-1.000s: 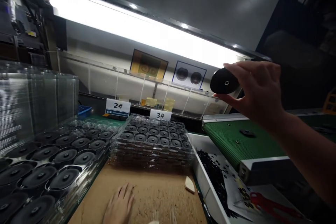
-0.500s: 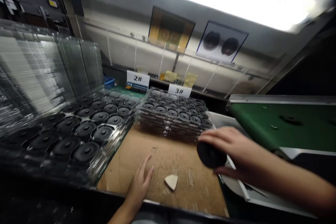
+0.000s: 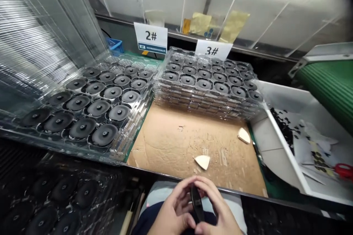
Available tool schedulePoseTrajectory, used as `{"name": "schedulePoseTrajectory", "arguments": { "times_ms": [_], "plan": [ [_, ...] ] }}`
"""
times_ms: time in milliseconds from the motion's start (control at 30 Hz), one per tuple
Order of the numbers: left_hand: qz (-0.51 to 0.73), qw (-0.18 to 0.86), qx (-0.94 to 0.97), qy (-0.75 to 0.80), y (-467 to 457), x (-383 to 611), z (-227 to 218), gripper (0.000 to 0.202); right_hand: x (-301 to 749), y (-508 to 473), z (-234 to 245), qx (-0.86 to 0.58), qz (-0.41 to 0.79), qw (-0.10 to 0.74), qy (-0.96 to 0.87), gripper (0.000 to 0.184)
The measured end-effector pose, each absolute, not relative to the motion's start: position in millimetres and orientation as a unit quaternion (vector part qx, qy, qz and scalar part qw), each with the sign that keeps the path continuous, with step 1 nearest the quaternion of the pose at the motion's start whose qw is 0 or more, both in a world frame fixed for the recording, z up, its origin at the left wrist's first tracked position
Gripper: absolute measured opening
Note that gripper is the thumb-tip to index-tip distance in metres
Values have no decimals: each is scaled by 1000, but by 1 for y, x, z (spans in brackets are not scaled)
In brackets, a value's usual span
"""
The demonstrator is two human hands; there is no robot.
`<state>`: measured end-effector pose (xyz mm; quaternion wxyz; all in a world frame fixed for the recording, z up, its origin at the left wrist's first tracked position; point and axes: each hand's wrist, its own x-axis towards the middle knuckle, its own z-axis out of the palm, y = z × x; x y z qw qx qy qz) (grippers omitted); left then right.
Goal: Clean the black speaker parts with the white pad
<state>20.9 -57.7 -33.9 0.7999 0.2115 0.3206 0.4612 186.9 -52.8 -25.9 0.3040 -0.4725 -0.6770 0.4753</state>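
Observation:
A black round disc (image 3: pixel 196 202) is held almost edge-on, low in the view, close to my body. My left hand (image 3: pixel 171 211) curves around one side of it, with the thumb near its lower edge. My right hand (image 3: pixel 220 209) closes on it from the other side, and the fingertips of both hands meet at its top. Just beyond my fingers, a cream-coloured wedge-shaped piece (image 3: pixel 203 162) lies on the cardboard sheet (image 3: pixel 165 136). The disc's flat faces are mostly hidden.
Stacked clear trays of black discs stand left (image 3: pixel 116 150) and at the back (image 3: pixel 204 104). Another cream piece (image 3: pixel 244 135) lies at the cardboard's right. A white bin (image 3: pixel 284 161) holds scraps and red-handled scissors (image 3: pixel 344 171). A green conveyor belt (image 3: pixel 328 80) runs at right.
My right hand has brought the disc from the right side in to my body. My left hand has left the cardboard and joined it on the disc. The view has tilted down.

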Motion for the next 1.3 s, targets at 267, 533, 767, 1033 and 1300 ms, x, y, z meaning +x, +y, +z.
{"name": "schedulePoseTrajectory", "arguments": {
  "times_ms": [267,533,767,1033,1300],
  "plan": [
    [492,789,41,367,-43,-6,-16,65,178,-15,-25,-601,287,254,-702,52],
    [543,765,-3,346,-29,-28,-11,66,196,3,-68,-644,253,251,-677,23],
    [541,761,29,358,-19,-19,5,68,171,24,2,-583,312,255,-705,15],
    [503,773,69,380,-17,-4,22,62,122,8,78,-389,344,294,-802,23],
    [466,784,125,391,-20,12,38,58,152,-3,77,-380,303,347,-802,25]
  ]
}}
